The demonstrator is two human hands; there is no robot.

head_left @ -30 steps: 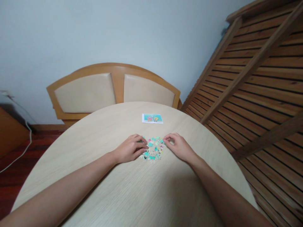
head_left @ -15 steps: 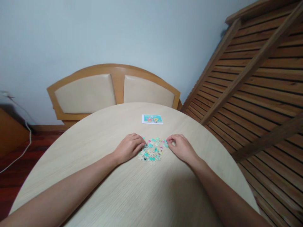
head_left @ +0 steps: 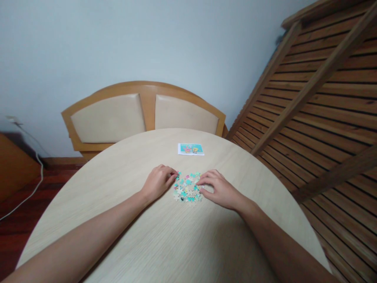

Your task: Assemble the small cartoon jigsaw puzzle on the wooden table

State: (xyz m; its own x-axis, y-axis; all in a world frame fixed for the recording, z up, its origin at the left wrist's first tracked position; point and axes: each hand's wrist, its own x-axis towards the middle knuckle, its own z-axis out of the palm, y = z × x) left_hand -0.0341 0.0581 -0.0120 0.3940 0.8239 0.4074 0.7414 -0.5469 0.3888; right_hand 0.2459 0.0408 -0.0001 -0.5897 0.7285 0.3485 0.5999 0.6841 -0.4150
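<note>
A loose heap of small jigsaw puzzle pieces (head_left: pixel 188 189), teal, cream, pink and yellow, lies on the round table (head_left: pixel 165 239). At the heap's upper left edge is my left hand (head_left: pixel 159 182), its thumb and fingertips drawn closely together on a small puzzle piece (head_left: pixel 178 173). My right hand (head_left: pixel 219 188) reaches over the heap's right side with thumb and fingers apart, fingertips touching or just above the pieces. Beyond the heap lies a picture card (head_left: pixel 191 149) with a pink and a yellow cartoon figure on teal.
A wooden bench back with cream padded panels (head_left: pixel 108 118) stands behind the table, against a pale wall (head_left: pixel 147 39). Slatted wooden boards (head_left: pixel 321 102) lean on the right. A white cable (head_left: pixel 39 173) hangs at the left above the dark red floor.
My right hand has moved left over the heap, and its fingers have spread from a pinch. My left hand has shifted slightly left and away from me, to the heap's edge.
</note>
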